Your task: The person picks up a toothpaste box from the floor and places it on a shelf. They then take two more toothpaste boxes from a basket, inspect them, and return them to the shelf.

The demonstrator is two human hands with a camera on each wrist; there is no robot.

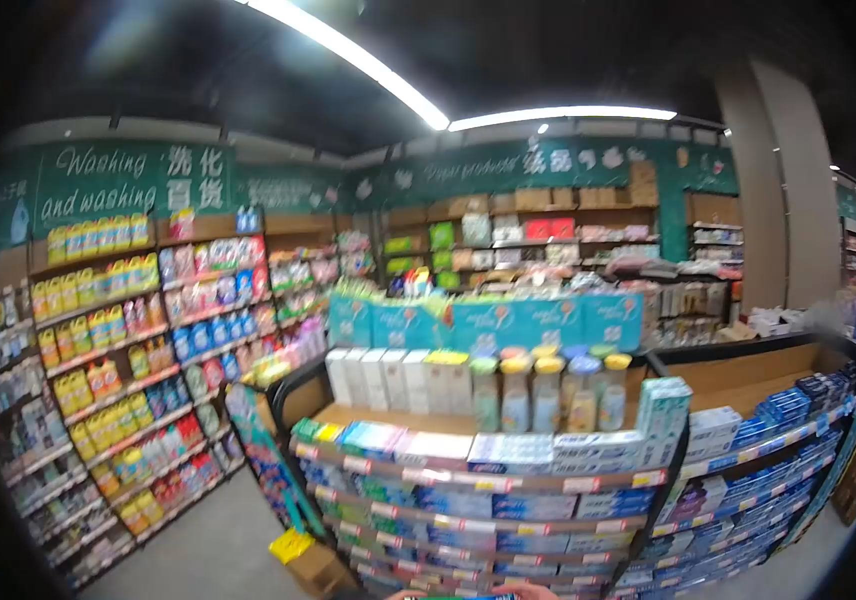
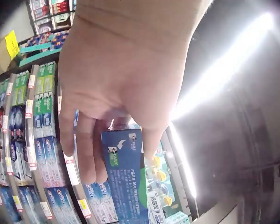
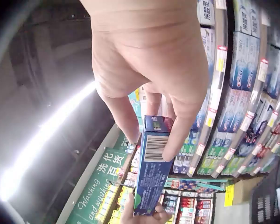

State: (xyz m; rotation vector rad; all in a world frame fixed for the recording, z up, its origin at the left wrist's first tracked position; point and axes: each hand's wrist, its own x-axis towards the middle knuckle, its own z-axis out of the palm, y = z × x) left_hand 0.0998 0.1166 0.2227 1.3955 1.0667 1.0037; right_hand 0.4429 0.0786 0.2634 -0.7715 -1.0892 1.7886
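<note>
Clearly, a green wall sign [image 1: 183, 180] reads "Washing and washing 洗化百货", with "Paper products" lettered further right. Below stands a shelf unit [image 1: 538, 483] stocked with rows of Crest cartons [image 3: 242, 60]. In front of it, the left hand [image 2: 121, 84] and right hand [image 3: 149, 60] hold opposite ends of one blue Darlie box [image 2: 126, 179], each grip closed to its width. It bears "DARLIE" on a green patch [image 2: 114, 160] and a barcode [image 3: 157, 148].
</note>
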